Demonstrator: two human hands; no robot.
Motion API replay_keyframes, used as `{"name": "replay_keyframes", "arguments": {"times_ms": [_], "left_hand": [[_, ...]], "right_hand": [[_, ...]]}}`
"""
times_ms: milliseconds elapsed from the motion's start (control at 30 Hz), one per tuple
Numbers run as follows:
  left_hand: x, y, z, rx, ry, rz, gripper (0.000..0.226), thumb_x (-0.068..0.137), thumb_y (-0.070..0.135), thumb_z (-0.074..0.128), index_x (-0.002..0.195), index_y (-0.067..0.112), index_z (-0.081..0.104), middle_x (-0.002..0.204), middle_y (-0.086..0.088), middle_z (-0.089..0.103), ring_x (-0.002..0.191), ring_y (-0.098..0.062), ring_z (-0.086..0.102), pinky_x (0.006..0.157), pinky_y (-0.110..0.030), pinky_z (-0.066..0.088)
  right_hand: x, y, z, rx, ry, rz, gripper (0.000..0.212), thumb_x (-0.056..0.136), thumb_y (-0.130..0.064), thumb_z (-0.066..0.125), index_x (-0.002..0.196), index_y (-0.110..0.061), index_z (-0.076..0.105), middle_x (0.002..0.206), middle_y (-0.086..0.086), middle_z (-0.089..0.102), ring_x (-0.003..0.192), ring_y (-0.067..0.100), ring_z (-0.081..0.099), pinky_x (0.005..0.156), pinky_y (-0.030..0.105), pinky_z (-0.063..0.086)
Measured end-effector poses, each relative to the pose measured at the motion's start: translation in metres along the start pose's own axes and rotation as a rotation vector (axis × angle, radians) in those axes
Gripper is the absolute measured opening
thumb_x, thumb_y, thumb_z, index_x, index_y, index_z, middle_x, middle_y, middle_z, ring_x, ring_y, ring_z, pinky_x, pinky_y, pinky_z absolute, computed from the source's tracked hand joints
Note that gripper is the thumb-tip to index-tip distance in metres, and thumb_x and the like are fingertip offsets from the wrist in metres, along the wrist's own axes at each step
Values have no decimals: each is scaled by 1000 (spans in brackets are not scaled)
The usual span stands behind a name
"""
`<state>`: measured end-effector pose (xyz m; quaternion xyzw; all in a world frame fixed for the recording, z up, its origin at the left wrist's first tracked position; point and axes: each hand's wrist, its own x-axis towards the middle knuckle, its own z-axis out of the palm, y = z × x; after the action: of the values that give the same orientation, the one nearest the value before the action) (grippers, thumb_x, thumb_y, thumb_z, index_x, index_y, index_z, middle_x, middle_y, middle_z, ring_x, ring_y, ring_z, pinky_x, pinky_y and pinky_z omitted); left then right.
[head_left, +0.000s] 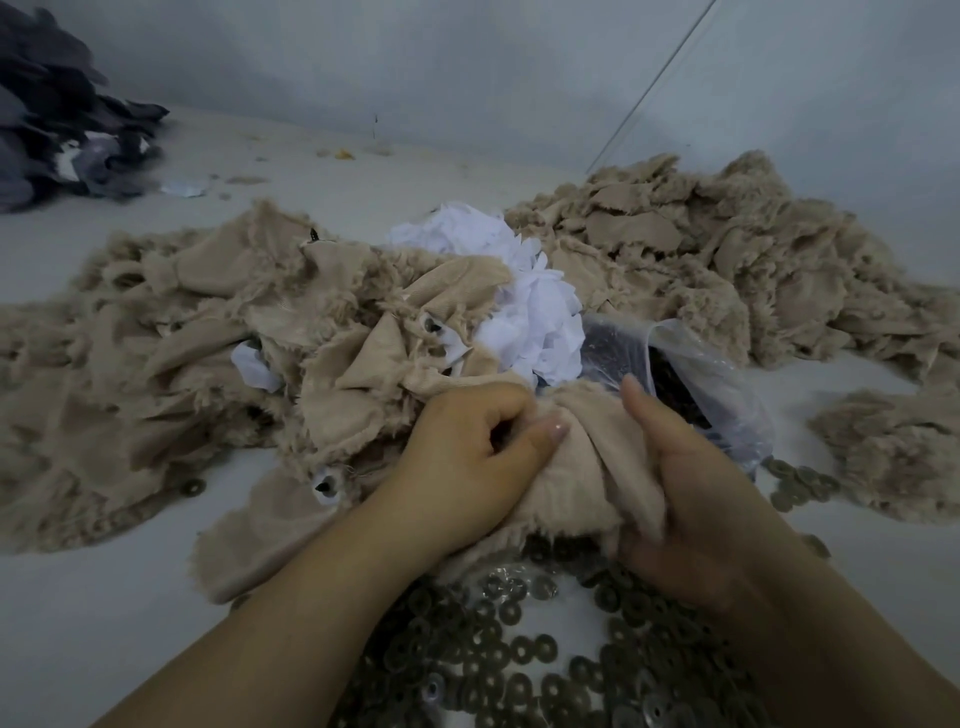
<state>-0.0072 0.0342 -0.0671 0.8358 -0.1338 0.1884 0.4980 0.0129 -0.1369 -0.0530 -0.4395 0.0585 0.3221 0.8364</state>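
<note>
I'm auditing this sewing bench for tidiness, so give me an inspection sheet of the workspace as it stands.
Surface: pale grey tabletop, specked with small scraps at the back.
Job's things: beige plush fabric piece, bunched between both hands; flat grey ring washers strewn beneath.
Clutter: heaps of beige plush cuttings; white fabric scraps; clear plastic bag of small dark parts; dark grey cloth pile.
Grippers: left hand and right hand both grip the piece.
Cables: thin line slanting across the wall; kind unclear.
Surroundings: plain pale wall.
</note>
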Motion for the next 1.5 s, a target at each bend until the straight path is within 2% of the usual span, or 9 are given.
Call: {"name": "replay_keyframes", "arguments": {"times_ms": [200, 300, 467, 600, 900, 1100, 1333, 1433, 1500], "left_hand": [[1, -3, 4, -16, 146, -102, 51, 93, 16, 64, 49, 13, 38, 45, 12, 32, 44, -4, 31, 46, -15, 27], [0, -2, 5, -116, 94, -153, 51, 95, 16, 61, 51, 4, 39, 47, 5, 34, 45, -4, 30, 45, -16, 27], [1, -1, 5, -325, 46, -288, 48, 99, 15, 56, 62, -9, 38, 56, -8, 35, 52, -18, 31, 48, -24, 31], [2, -1, 3, -392, 23, -320, 44, 100, 19, 53, 77, -18, 48, 64, -20, 46, 63, -23, 37, 59, -33, 35], [1, 3, 3, -401, 14, -267, 42, 100, 18, 54, 68, -7, 45, 56, -2, 40, 54, -13, 35, 53, -23, 35], [1, 4, -2, -426, -71, -242, 31, 94, 18, 64, 73, -4, 60, 63, -11, 52, 60, -19, 46, 58, -27, 43], [0, 3, -1, -434, -46, -242, 32, 99, 11, 55, 68, 4, 56, 58, 1, 49, 56, -11, 43, 55, -22, 40], [0, 3, -1, -442, -56, -221, 35, 99, 15, 54, 67, 2, 51, 61, -5, 44, 59, -18, 38, 57, -29, 36], [0, 3, 0, -457, -58, -218, 35, 97, 20, 54, 69, 0, 50, 64, -9, 43, 62, -22, 37, 61, -34, 35]], "right_hand": [[-4, 16, 8, -72, -114, -65, 60, 84, -51, 68, 128, -12, 66, 132, 12, 66, 121, 28, 64, 96, 42, 55], [-1, 26, 10, -69, 13, -73, 45, 83, -23, 69, 124, -6, 66, 120, 16, 71, 110, 30, 70, 84, 40, 61], [-3, 26, 12, -30, 77, -28, 42, 82, -14, 66, 122, -3, 66, 113, 16, 74, 99, 28, 73, 69, 35, 62], [-4, 26, 14, -10, 57, -25, 36, 90, -14, 58, 123, -4, 65, 116, 15, 73, 106, 29, 71, 82, 39, 62], [-3, 27, 15, -8, 72, -79, 37, 91, -27, 58, 120, -6, 69, 116, 18, 72, 108, 32, 70, 91, 46, 57], [-2, 25, 14, 9, 109, -80, 45, 99, -36, 48, 127, -5, 64, 120, 19, 70, 114, 33, 67, 101, 49, 50], [-5, 26, 12, -98, 33, -137, 50, 80, -25, 70, 125, -3, 63, 124, 27, 65, 118, 42, 62, 101, 58, 48], [-3, 25, 9, -57, 31, -107, 54, 79, -25, 71, 127, -2, 63, 131, 28, 61, 122, 40, 58, 112, 56, 35], [-3, 25, 10, -19, 14, -111, 57, 76, -24, 72, 128, -2, 62, 131, 27, 60, 114, 36, 61, 107, 51, 42]]}}
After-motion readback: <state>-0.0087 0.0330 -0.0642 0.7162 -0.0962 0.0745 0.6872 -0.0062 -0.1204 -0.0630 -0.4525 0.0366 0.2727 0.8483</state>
